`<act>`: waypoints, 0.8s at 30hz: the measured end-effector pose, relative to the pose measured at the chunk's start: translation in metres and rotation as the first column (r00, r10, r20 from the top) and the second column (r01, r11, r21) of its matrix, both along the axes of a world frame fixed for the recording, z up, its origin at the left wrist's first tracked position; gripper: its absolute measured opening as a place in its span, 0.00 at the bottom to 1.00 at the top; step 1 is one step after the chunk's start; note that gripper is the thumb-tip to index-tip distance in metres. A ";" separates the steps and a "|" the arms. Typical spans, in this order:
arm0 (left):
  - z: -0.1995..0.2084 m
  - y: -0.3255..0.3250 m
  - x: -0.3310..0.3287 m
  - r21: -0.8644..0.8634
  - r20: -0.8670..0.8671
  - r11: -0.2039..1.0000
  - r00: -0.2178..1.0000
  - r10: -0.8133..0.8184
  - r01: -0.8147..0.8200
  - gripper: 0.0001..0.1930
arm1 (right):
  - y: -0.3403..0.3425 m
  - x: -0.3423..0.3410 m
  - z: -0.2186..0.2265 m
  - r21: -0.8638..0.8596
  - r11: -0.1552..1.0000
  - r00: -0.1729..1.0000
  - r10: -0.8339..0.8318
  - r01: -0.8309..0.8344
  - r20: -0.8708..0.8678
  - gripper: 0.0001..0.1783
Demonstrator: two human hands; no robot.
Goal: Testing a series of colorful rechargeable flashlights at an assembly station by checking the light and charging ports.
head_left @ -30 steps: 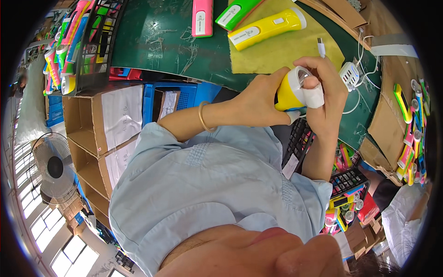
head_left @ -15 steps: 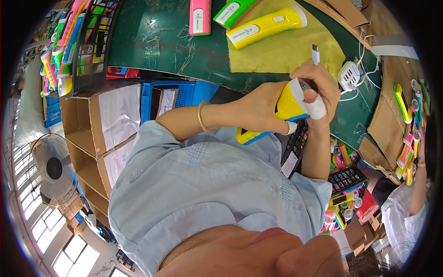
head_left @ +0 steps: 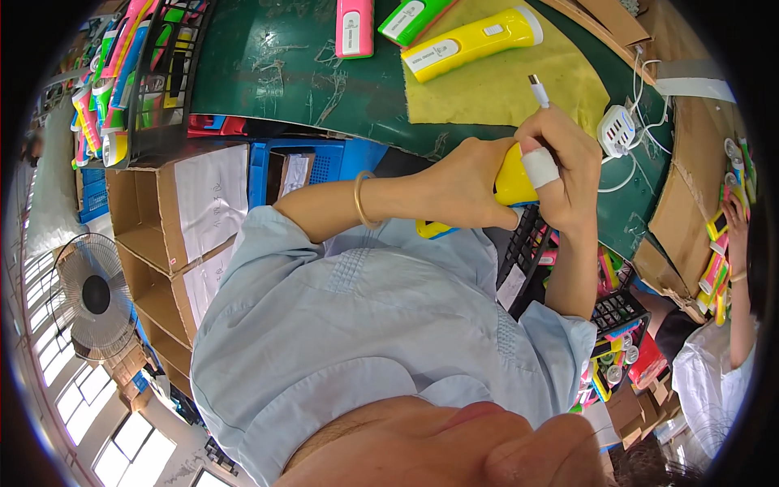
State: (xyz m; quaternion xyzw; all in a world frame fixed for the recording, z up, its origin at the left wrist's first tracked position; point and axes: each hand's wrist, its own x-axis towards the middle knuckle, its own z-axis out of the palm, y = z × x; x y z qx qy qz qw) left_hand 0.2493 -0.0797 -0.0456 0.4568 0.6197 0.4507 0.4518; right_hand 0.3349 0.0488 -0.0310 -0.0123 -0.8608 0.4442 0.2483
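Observation:
A yellow flashlight [head_left: 511, 183] with blue edging is gripped between both of my hands. Round its body wraps my left hand [head_left: 464, 185], a bracelet on that wrist. Its head end is mostly covered by my right hand [head_left: 573, 158], whose thumb has white tape around it and presses there. From the curled fingers of that same hand a white charging cable plug [head_left: 538, 91] with a metal tip sticks up. Beyond my hands lie another yellow flashlight [head_left: 475, 45], a green flashlight [head_left: 412, 19] and a pink flashlight [head_left: 355, 29].
A yellow cloth [head_left: 454, 101] lies on the green table [head_left: 251, 81]. To the right stands a white USB charger [head_left: 617, 131] with cables. Black baskets of flashlights [head_left: 166, 89] flank me; cardboard shelves [head_left: 146, 211] and a fan [head_left: 95, 295] are left. A co-worker's hand [head_left: 736, 223] reaches among flashlights at far right.
My right thumb and fingers have closed over the flashlight's head, hiding its clear lens. The cable plug has shifted slightly up and left. The co-worker's hand has moved in among the flashlights.

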 end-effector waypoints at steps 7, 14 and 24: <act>-0.013 -0.003 0.005 -0.070 0.202 0.997 0.979 -0.003 0.017 0.22 | 0.000 0.001 -0.011 -0.056 0.997 0.996 0.055 -0.059 -0.077 0.04; -0.009 -0.005 0.002 -0.120 0.547 0.982 0.835 -0.060 0.149 0.15 | 0.003 0.004 -0.014 -0.200 0.965 0.986 0.161 -0.168 -0.051 0.11; -0.006 0.001 -0.008 -0.101 0.007 0.995 1.000 0.013 -0.012 0.26 | 0.000 0.005 -0.013 -0.122 0.990 0.997 -0.069 0.071 0.020 0.15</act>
